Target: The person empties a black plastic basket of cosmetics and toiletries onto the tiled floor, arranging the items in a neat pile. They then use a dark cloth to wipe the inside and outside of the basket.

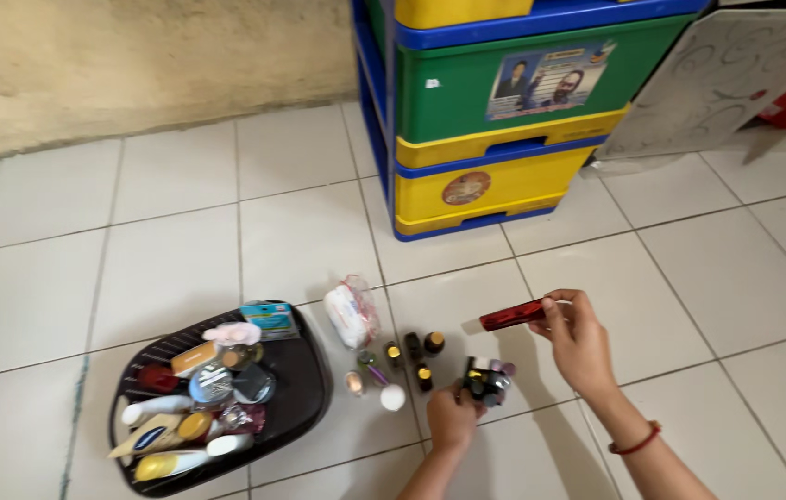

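1. above the floor tiles (170, 268), the right hand (581, 344) pinches a red tube (512, 316) at its right end; long axis runs near level, pointing left.
2. left hand (453, 417) is closed around a cluster of small bottles (485, 381), just below and left of the tube.
3. loose bottles (411, 356) stand left of both hands, nearer the left; black tray (305, 398) farther left.
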